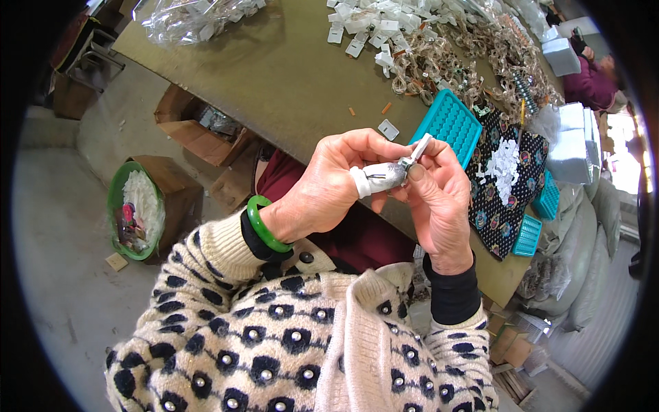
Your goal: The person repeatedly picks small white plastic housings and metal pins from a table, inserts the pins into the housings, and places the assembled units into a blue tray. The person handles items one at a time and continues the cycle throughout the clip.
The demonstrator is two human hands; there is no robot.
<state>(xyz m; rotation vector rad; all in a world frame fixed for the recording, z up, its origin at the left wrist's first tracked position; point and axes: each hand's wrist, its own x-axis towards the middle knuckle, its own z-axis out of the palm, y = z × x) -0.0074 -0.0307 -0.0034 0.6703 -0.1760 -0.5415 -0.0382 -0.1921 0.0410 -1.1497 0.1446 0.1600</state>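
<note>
My left hand (319, 182), with a green bangle (264, 223) at the wrist, is closed in a pinch in front of my chest. Its thumb wears a dirty white wrapping (377, 180). My right hand (439, 199) pinches the other side of a small white plastic piece (421, 147), which stands tilted between the fingertips of both hands. A small dark and greenish part shows at its lower end; the fingers hide its details. Just beyond the hands, a flat white plastic piece (388, 129) lies on the table (274, 82).
A teal pitted tray (449, 127) sits right of the hands, beside a patterned cloth (491, 220) bearing small white pieces (504, 168). Farther back are heaps of coiled clear cables (453, 69) and white plastic parts (364, 24). Left are a cardboard box (182, 113) and a green lined bin (117, 206).
</note>
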